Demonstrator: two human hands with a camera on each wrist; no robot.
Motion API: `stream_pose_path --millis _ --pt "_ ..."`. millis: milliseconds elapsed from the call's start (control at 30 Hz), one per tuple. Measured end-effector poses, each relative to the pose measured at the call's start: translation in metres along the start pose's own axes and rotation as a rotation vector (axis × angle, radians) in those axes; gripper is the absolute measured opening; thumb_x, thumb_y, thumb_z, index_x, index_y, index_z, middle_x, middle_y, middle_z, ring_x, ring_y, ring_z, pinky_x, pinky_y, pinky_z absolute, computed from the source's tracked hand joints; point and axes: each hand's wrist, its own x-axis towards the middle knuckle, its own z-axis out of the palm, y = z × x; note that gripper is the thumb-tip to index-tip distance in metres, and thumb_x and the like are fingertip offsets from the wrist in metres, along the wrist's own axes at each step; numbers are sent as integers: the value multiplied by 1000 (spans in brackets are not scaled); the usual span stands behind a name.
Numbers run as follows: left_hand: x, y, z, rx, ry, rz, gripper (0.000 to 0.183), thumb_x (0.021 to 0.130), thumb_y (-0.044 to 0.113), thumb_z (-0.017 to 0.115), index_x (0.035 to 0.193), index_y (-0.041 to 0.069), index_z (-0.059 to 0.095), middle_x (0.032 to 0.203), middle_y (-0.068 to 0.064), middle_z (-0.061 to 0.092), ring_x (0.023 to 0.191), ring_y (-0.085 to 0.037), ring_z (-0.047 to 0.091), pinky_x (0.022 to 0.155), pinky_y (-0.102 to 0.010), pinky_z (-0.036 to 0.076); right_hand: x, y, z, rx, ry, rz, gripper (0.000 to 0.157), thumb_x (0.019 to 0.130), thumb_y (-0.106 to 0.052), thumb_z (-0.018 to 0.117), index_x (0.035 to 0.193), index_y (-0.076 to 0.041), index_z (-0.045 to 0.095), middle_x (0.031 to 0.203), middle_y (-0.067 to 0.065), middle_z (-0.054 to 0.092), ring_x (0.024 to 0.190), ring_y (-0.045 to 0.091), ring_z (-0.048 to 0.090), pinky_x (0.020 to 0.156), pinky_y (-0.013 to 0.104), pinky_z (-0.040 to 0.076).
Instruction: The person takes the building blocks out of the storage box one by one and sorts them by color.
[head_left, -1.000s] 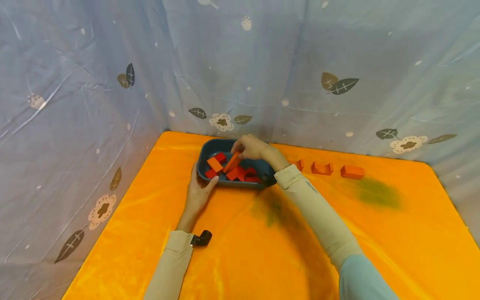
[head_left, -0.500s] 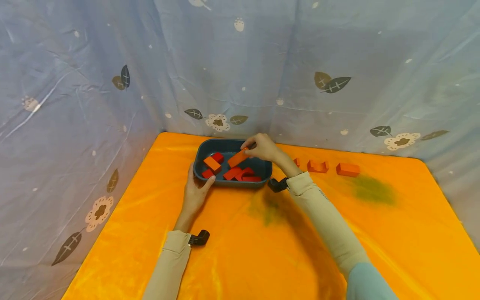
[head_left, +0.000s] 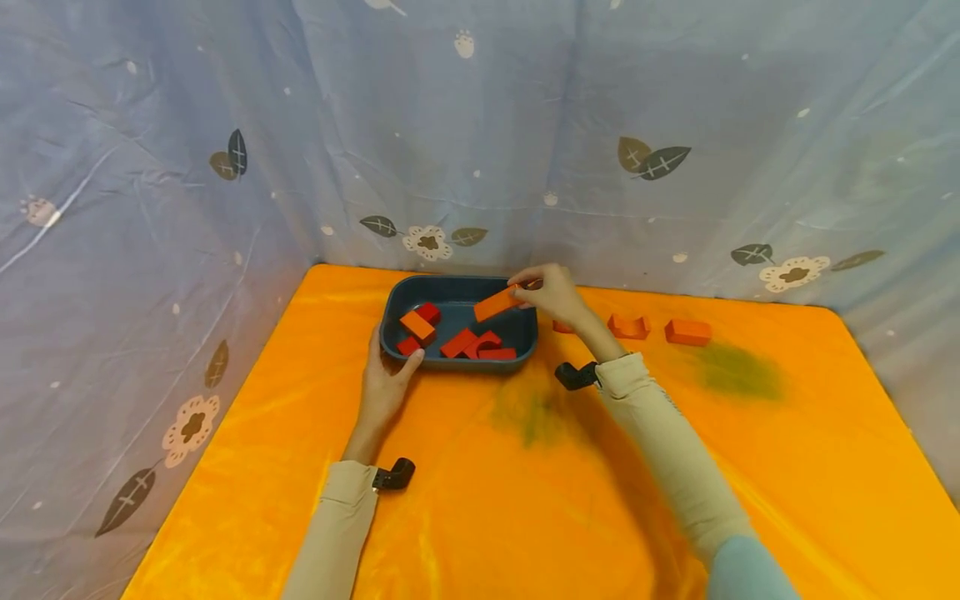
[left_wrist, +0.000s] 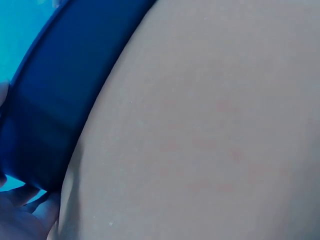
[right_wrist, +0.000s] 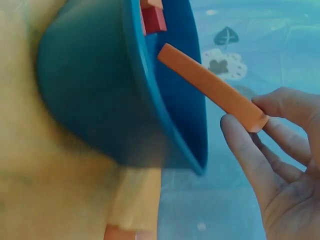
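Observation:
Between thumb and fingers, my right hand (head_left: 558,297) pinches one end of a long orange block (right_wrist: 212,87). In the head view the block slants over the right part of a dark blue bin (head_left: 397,292). My left hand (head_left: 384,387) grips the bin's near left corner, with its thumb on the rim. Inside the bin lie several red and orange blocks, among them a red arch block (head_left: 486,342) and an orange block (head_left: 417,327) on the left. The left wrist view shows the bin's outer wall (left_wrist: 60,90) with fingers at its edge.
To the right of the bin, a row of orange blocks stands on the yellow table cover (head_left: 487,500): a curved-cut block (head_left: 629,327), a rectangular block (head_left: 687,332) and one partly hidden by the right arm. A grey patterned curtain (head_left: 555,125) hangs behind and at the left.
My right hand has lifted the orange block up from among the others and moved it right, towards the bin's right rim. My left hand keeps its grip on the bin.

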Motion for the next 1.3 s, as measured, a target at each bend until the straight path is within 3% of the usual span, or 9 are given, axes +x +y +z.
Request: stream_pose_path --millis 133,233,400,600,800,967,1133,1200,1300 --pt "3 -7 1 -24 -4 -1 87 91 18 71 156 3 16 159 -17 23 144 -32 27 118 -46 25 -12 9 -16 39 28 35 27 92 -3 66 116 10 67 111 26 66 88 41 68 75 40 59" --pt "9 -24 2 -18 8 6 88 91 25 72 157 10 16 160 -10 25 143 -26 29 117 -44 27 -19 17 -27 72 52 55 29 93 -5 66 118 10 66 111 28 66 91 42 67 73 34 60" --pt "15 -44 5 -10 28 39 86 90 30 72 157 17 20 158 -3 29 141 -21 33 116 -43 30 -37 4 -42 117 76 91 30 94 0 62 119 16 61 114 34 62 95 44 66 70 27 59" --pt "8 -22 3 -43 -3 19 86 91 23 71 156 7 17 158 -14 26 142 -30 31 117 -45 28 -43 28 -53 212 133 103 33 95 -5 63 121 14 61 117 34 61 82 23 71 76 34 59" --pt "2 -7 1 -55 -10 18 82 93 15 69 155 1 16 157 -21 26 141 -36 32 116 -47 28 -54 43 -68 253 192 152 36 96 -11 63 123 12 61 118 27 63 89 18 71 87 43 55" --pt "2 -9 2 -82 -18 46 80 93 12 68 154 -1 18 155 -23 29 139 -37 33 116 -47 28 -70 56 -87 328 252 231 42 95 -11 65 127 15 56 101 0 69 90 16 71 83 33 57" --pt "2 -7 2 -64 -17 22 83 93 16 69 156 2 16 157 -20 26 141 -35 31 116 -46 28 -89 70 -107 400 285 283 49 95 -10 63 131 20 46 93 -7 69 78 9 71 80 26 57" --pt "2 -6 1 -62 -16 17 84 93 16 69 156 3 15 158 -19 24 142 -34 30 116 -46 28 -97 74 -116 429 301 291 47 96 -8 62 130 20 47 91 -7 70 77 10 72 79 26 57" --pt "2 -6 1 -63 -16 18 84 93 16 68 156 2 14 158 -20 24 141 -36 30 116 -47 28 -110 80 -129 458 325 301 25 95 -5 62 117 7 63 89 -7 71 75 10 72 76 26 58"
